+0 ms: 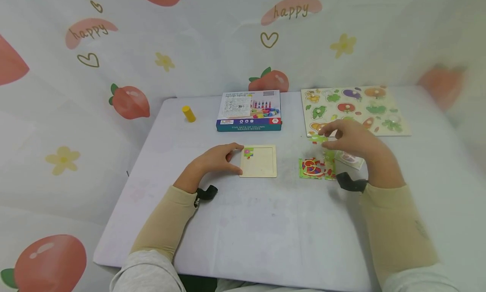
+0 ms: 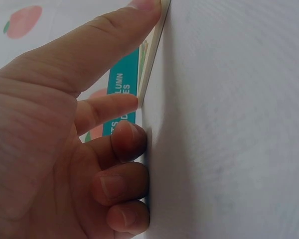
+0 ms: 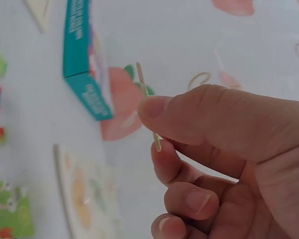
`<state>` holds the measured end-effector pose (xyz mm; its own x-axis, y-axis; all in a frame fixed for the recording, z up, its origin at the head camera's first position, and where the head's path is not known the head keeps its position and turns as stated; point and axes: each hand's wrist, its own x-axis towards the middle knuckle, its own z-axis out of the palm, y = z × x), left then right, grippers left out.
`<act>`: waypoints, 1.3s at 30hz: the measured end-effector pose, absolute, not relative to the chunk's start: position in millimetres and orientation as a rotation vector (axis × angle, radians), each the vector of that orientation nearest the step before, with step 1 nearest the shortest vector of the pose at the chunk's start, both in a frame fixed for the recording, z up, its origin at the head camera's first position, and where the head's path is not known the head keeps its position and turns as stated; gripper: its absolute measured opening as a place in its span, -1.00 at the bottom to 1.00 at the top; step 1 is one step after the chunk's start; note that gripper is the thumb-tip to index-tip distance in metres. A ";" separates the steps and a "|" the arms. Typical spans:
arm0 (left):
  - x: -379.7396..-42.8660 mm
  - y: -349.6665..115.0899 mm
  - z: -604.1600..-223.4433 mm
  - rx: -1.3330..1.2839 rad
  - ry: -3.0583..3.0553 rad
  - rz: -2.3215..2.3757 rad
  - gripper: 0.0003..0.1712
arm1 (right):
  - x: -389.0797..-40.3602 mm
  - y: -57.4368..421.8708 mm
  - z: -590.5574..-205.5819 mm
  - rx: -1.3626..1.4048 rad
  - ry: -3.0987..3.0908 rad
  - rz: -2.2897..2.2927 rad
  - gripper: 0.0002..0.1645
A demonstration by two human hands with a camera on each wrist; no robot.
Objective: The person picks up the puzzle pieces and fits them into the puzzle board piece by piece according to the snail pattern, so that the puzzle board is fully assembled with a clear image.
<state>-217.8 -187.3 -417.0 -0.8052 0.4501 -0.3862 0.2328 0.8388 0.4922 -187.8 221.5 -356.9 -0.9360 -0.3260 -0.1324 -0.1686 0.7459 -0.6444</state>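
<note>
A square wooden puzzle tray (image 1: 262,163) lies on the table, with one green and pink puzzle piece (image 1: 248,152) in its upper left corner. My left hand (image 1: 214,163) touches the tray's left edge with a fairly straight thumb and index finger. In the left wrist view the tray (image 2: 153,59) shows edge-on by the thumb; the other fingers curl loosely near the tabletop. Above the table, my right hand (image 1: 351,138) pinches a thin green puzzle piece (image 3: 140,73) between thumb and index finger. Below it lie several red and green puzzle pieces (image 1: 313,168).
A pale picture card (image 1: 350,160) lies under the right wrist. Behind it stretches a large vegetable puzzle board (image 1: 357,108). A blue and white box (image 1: 248,110) stands at the back middle, with a yellow cylinder (image 1: 188,114) to its left. A patterned cloth hangs behind.
</note>
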 end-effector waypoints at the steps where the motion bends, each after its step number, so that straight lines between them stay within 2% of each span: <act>1: -217.7 -187.2 -417.1 0.502 2.517 0.585 0.02 | -186.0 220.5 -354.2 -0.391 2.724 -0.974 -0.57; 15: -217.9 -185.8 -419.4 0.498 2.512 0.588 0.04 | -155.8 207.7 -317.1 -0.440 2.912 -1.005 -0.60; 28: -219.3 -188.2 -417.3 0.493 2.509 0.565 0.05 | -134.7 194.6 -293.6 -0.769 3.141 -1.175 -0.69; 39: -218.3 -185.6 -415.3 0.483 2.503 0.560 0.03 | -131.1 176.0 -279.4 -0.742 3.107 -1.313 -0.71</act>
